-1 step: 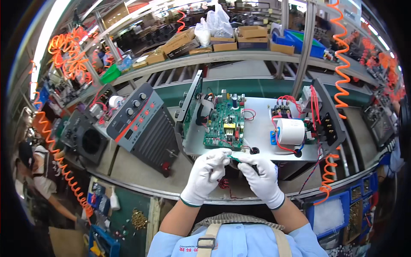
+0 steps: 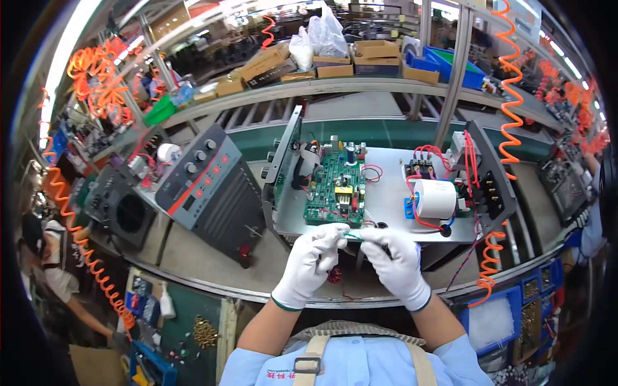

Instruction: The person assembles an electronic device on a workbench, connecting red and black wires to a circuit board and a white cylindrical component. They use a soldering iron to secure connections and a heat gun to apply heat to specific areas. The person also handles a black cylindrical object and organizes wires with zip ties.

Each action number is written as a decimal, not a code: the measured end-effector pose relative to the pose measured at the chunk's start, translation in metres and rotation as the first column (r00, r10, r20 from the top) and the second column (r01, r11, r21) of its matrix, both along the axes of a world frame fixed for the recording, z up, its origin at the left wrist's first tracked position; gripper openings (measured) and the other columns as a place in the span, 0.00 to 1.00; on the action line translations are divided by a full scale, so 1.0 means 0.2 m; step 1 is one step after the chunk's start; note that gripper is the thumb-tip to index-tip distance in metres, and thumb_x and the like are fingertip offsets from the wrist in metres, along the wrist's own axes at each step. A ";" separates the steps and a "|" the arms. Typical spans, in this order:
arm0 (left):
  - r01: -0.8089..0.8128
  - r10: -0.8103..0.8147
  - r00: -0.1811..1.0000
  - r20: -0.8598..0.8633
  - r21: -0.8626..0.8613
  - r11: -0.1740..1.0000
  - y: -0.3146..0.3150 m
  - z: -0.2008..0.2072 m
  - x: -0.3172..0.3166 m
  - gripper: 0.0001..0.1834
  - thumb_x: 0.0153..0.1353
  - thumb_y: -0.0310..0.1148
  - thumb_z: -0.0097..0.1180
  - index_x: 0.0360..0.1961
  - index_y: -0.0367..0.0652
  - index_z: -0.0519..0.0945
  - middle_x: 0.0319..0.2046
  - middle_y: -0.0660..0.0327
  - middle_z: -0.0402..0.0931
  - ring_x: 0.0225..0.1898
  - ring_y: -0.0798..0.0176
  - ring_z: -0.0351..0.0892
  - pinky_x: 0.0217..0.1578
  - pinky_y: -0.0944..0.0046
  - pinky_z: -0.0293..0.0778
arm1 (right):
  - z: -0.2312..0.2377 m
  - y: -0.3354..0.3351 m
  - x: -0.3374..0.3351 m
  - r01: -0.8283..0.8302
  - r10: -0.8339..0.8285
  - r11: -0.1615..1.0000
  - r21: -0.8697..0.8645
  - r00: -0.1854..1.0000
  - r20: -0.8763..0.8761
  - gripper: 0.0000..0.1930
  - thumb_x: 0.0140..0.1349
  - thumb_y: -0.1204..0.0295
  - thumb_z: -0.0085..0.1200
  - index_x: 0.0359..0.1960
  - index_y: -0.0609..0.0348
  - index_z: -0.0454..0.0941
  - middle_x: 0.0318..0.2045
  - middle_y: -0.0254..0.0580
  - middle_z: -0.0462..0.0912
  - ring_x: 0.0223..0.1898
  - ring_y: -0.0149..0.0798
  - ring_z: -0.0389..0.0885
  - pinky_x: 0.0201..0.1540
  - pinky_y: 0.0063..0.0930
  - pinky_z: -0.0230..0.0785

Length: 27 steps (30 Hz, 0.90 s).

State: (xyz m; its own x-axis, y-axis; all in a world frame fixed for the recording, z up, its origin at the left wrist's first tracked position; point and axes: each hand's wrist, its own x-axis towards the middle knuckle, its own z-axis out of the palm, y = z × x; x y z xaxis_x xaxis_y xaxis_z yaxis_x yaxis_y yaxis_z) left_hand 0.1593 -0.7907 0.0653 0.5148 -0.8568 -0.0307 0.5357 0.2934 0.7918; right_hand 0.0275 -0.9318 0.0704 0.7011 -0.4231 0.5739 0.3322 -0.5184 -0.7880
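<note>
Both my hands wear white gloves and meet just in front of an open grey machine (image 2: 393,186). My left hand (image 2: 314,265) pinches one end of a thin green wire (image 2: 353,236). At its other end, my right hand (image 2: 394,265) holds it between thumb and forefinger. Only a short stretch of the wire shows between the fingertips. Behind my left fingers, a green circuit board (image 2: 331,190) lies on the machine's metal plate. A white cylindrical part (image 2: 436,199) with red and blue wires sits on the right.
A closed grey machine (image 2: 215,193) with red-marked knobs stands at left. Cardboard boxes (image 2: 376,56) and plastic bags line the shelf behind. Orange coiled hoses (image 2: 508,96) hang on both sides. Blue bins (image 2: 496,318) are at lower right; small brass parts (image 2: 205,331) lie at lower left.
My right hand has moved slightly right, away from my left, and a little more of the green wire shows between them. The whole view has shifted slightly.
</note>
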 end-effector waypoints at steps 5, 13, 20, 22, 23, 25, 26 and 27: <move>-0.108 0.042 0.948 0.315 0.196 0.975 -0.12 -0.12 0.06 0.18 0.69 0.34 0.54 0.54 0.33 0.77 0.30 0.64 0.80 0.16 0.82 0.58 0.16 0.78 0.53 | 0.14 -0.22 0.05 0.188 -0.317 0.814 -0.549 0.937 -0.148 0.09 0.55 0.77 0.60 0.38 0.60 0.83 0.28 0.47 0.82 0.32 0.49 0.83 0.36 0.37 0.74; -0.306 0.042 0.635 0.772 0.201 0.931 0.00 -0.24 0.10 0.22 0.66 0.27 0.51 0.61 0.33 0.74 0.36 0.59 0.84 0.31 0.73 0.78 0.38 0.72 0.75 | 0.12 -0.46 0.24 0.108 -0.532 0.682 -0.724 0.752 -0.389 0.08 0.59 0.69 0.58 0.37 0.57 0.83 0.30 0.47 0.83 0.35 0.47 0.84 0.39 0.38 0.74; -0.449 0.082 0.422 0.903 0.130 0.884 -0.03 -0.39 0.04 0.30 0.60 0.20 0.48 0.66 0.32 0.67 0.29 0.66 0.73 0.28 0.75 0.72 0.35 0.74 0.73 | 0.14 -0.47 0.36 0.176 -0.237 0.971 -0.159 0.722 -0.650 0.09 0.62 0.73 0.54 0.41 0.59 0.81 0.28 0.43 0.82 0.29 0.32 0.82 0.34 0.30 0.73; -0.509 0.117 0.386 0.915 0.105 0.854 -0.08 -0.38 0.01 0.30 0.59 0.19 0.48 0.66 0.32 0.67 0.26 0.65 0.72 0.26 0.74 0.71 0.33 0.73 0.73 | 0.09 -0.46 0.36 0.161 -0.211 0.977 -0.137 0.771 -0.601 0.08 0.62 0.74 0.55 0.41 0.61 0.81 0.26 0.43 0.81 0.27 0.31 0.81 0.32 0.29 0.73; -0.540 0.107 0.364 0.925 0.116 0.834 -0.08 -0.38 -0.01 0.30 0.60 0.20 0.48 0.66 0.33 0.68 0.26 0.65 0.72 0.26 0.74 0.72 0.33 0.73 0.72 | 0.05 -0.44 0.35 0.100 -0.233 0.964 -0.246 0.762 -0.604 0.08 0.62 0.74 0.55 0.41 0.61 0.80 0.27 0.44 0.82 0.27 0.34 0.82 0.32 0.30 0.73; -0.586 0.088 0.329 0.940 0.131 0.800 -0.09 -0.37 -0.05 0.30 0.60 0.20 0.49 0.66 0.34 0.68 0.25 0.64 0.72 0.25 0.73 0.73 0.32 0.72 0.73 | -0.01 -0.40 0.32 0.037 -0.287 0.903 -0.428 0.793 -0.538 0.05 0.62 0.73 0.55 0.37 0.60 0.79 0.30 0.48 0.82 0.33 0.45 0.82 0.36 0.36 0.73; -0.603 0.079 0.316 0.945 0.136 0.786 -0.09 -0.36 -0.07 0.29 0.60 0.21 0.49 0.66 0.34 0.69 0.24 0.64 0.73 0.25 0.72 0.74 0.32 0.72 0.73 | -0.04 -0.38 0.29 0.043 -0.312 0.864 -0.501 0.827 -0.468 0.04 0.62 0.73 0.54 0.34 0.59 0.78 0.32 0.52 0.82 0.38 0.54 0.82 0.40 0.41 0.73; -0.618 0.070 0.303 0.950 0.140 0.774 -0.10 -0.35 -0.09 0.29 0.60 0.21 0.50 0.65 0.35 0.69 0.24 0.63 0.74 0.24 0.71 0.74 0.32 0.71 0.73 | -0.06 -0.38 0.27 0.030 -0.325 0.844 -0.535 0.822 -0.467 0.04 0.62 0.73 0.54 0.34 0.59 0.78 0.32 0.51 0.82 0.37 0.53 0.82 0.40 0.41 0.73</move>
